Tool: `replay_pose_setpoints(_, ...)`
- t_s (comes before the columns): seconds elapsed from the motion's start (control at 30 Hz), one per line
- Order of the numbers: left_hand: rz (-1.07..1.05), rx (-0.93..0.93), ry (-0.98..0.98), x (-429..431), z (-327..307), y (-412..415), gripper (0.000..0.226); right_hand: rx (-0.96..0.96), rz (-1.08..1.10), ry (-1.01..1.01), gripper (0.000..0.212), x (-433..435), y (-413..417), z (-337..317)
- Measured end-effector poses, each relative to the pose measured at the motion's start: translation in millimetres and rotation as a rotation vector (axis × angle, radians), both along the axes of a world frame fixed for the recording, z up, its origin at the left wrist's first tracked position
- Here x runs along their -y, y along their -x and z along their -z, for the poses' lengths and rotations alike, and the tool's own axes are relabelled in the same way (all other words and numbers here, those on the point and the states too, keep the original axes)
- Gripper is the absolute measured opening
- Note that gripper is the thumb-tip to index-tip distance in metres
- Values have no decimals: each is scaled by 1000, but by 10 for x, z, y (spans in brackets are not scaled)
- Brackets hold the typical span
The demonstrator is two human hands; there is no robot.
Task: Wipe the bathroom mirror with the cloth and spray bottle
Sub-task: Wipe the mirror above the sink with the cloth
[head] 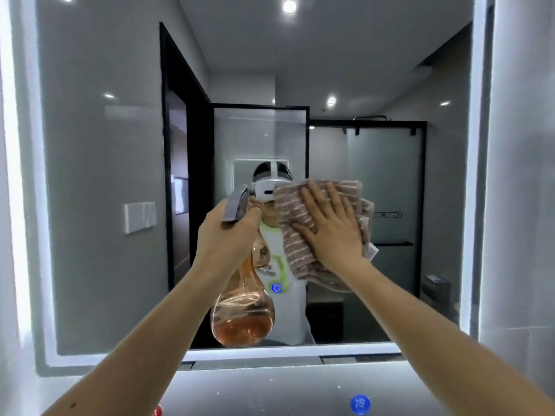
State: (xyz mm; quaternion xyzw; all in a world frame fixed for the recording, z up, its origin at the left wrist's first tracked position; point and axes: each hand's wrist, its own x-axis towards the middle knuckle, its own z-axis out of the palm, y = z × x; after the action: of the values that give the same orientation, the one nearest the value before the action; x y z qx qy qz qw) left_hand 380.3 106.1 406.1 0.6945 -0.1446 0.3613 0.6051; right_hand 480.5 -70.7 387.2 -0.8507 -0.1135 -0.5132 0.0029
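Both forearms reach up from the bottom corners toward the mirror (99, 175), a wide pane with a lit border along its left, right and lower edges. Left hand (223, 235) is wrapped around the neck of the spray bottle (243, 313), fingers curled close together under the grey trigger head (235, 205), which points at the glass. That bottle is clear and gourd-shaped, hanging below the fist, and amber liquid fills only the lower part of its round belly. Right hand (329, 226) lies flat with fingers spread, palm pressing the cloth (295, 232) against the glass just right of the bottle; this brown-and-white striped cloth hangs in folds below the wrist. Below the mirror, a blue round tap marker (360, 404) sits at the bottom edge
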Motion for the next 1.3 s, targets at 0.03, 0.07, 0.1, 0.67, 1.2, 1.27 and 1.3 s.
replay_pose_setpoints(0.03,8,-4,-8,18,-11,3,27,11,8,-42,73,94,14,-67)
replay_pose_setpoints(0.07,20,-6,-10,28,-33,1,25,25,13,-69,75,152,25,-130)
replay_pose_setpoints(0.1,29,-9,6,29,-63,3,22,31,20,-75,76,166,37,-192)
replay_pose_setpoints(0.67,-83,60,145,-1135,-545,-19,6,98,-35,-6,66,-1261,-112,-1462)
replay_pose_setpoints(1.2,-44,52,165,-725,-577,-65,17,82,-154,233,61,-1375,-72,-1041)
replay_pose_setpoints(1.27,-13,73,140,-611,-628,-52,22,80,-118,222,61,-1247,-61,-1136)
replay_pose_setpoints(1.3,8,86,131,-544,-661,-40,23,80,-100,210,61,-1170,-53,-1210)
